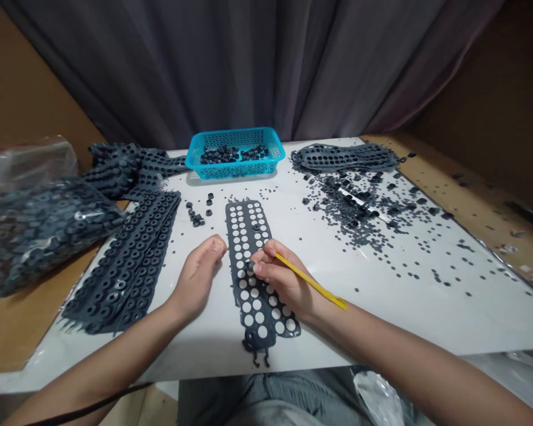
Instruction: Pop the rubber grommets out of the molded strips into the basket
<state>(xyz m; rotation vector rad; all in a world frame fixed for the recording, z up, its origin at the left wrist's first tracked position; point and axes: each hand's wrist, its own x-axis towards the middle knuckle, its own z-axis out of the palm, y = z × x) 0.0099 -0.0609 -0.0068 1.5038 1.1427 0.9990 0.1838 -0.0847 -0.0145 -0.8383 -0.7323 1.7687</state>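
Observation:
In front of me lies a dark rubber sheet with rows of round holes, the white table showing through them. My right hand is closed over its right side and grips a thin yellow stick that slants back toward the wrist. At those fingertips is a small black rubber piece; whether it is pinched or sits on the sheet I cannot tell. Just left of the sheet, my left hand is curled closed, its fingertips hidden. One ring remains at the sheet's near end.
Beyond stands a blue basket holding black rings. At left lie ring-studded rubber sheets and a clear bag of black parts. Holed sheets lie back right, behind scattered black discs. Loose rings sit left of centre.

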